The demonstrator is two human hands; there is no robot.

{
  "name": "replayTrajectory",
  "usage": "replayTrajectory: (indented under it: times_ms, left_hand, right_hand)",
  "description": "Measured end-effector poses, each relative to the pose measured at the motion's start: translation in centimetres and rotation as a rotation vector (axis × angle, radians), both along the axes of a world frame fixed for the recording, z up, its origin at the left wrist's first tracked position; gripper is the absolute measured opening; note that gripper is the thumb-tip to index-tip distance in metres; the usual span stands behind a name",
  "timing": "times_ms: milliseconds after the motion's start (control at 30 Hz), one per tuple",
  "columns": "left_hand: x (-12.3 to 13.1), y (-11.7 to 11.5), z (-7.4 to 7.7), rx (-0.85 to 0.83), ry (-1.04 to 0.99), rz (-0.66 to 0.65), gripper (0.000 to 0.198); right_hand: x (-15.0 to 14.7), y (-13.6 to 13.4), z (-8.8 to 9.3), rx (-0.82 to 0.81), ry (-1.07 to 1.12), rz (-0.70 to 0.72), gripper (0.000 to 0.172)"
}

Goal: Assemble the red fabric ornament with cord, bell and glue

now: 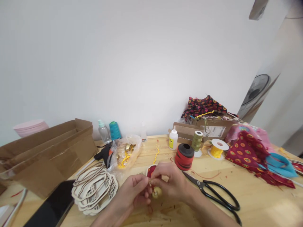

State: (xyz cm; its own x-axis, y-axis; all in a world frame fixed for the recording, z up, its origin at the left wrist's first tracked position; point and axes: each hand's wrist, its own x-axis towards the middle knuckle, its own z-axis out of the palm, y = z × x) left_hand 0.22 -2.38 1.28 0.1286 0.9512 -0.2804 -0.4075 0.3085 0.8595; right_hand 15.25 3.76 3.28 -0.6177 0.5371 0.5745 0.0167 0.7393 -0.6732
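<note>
My left hand (pixel 134 192) and my right hand (pixel 170 181) meet over the table, thumbs and forefingers pinched close together. Between the fingertips is something small and pale that I cannot make out. Just below hangs a round gold bell (pixel 156 192), partly covered by my fingers, with a bit of red thread beside it. Behind my right hand a dark red patterned fabric piece (pixel 151 170) with a pale rim is half hidden. A twisted yellow cord (pixel 156 154) runs from it toward the wall.
Black-handled scissors (pixel 213 192) lie right of my hands, near a red thread spool (pixel 184 157) and glue bottle (pixel 173 139). Wooden cut-outs (pixel 94 189), a glue gun (pixel 104 154) and a bag of bells (pixel 126 153) lie left. Cardboard box (pixel 59 154) far left; fabric (pixel 251 151) right.
</note>
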Motion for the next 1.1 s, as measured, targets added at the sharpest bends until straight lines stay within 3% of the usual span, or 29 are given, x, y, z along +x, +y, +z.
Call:
replayTrajectory:
  times_ms: [100,267,500,867,1100]
  left_hand:
    - [-0.1,-0.2,0.4,0.050,-0.047,-0.009,0.027]
    - [0.1,-0.1,0.6,0.044,-0.046,0.022,0.026]
    - [0.8,0.0,0.2,0.123,0.038,0.081,0.030]
    - [0.4,0.1,-1.2,0.133,0.131,0.029,0.029]
    - [0.3,0.0,0.6,0.118,-0.001,0.044,0.030]
  right_hand:
    - [0.0,0.2,0.3,-0.166,0.103,0.069,0.022]
    - [-0.3,0.0,0.0,-0.306,0.127,0.132,0.025]
    - [-0.7,-0.4,-1.0,-0.493,0.177,0.126,0.030]
    - [-0.7,-0.5,-1.3,-0.438,0.207,0.131,0.031]
    - [-0.9,-0.3,-1.6,-0.589,0.265,0.130,0.022]
